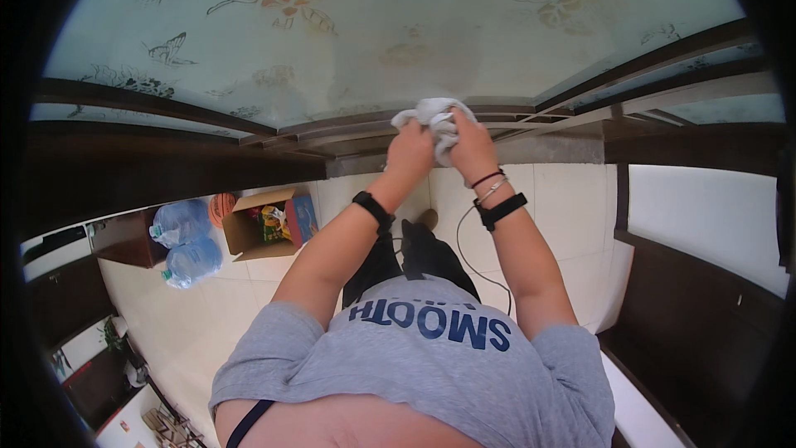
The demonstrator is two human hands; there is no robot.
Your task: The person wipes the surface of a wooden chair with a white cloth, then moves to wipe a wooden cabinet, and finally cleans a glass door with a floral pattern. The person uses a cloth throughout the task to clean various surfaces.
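Observation:
My left hand (410, 148) and my right hand (474, 142) both grip a bunched white cloth (440, 113), one on either side of it. The cloth is at the lower dark wooden frame (348, 124) of a frosted glass panel (385, 31); I cannot tell whether it touches the frame. Etched flowers and butterflies, some tinted orange, decorate the glass. The fingertips of both hands are partly hidden in the folds of the cloth.
Left on the tiled floor (261, 270) stand an open cardboard box (249, 224) with packets inside, a basketball (222, 208) and two large water bottles (193, 261). A thin cable (463, 242) runs beside my legs. Dark wooden furniture (696, 286) stands at the right.

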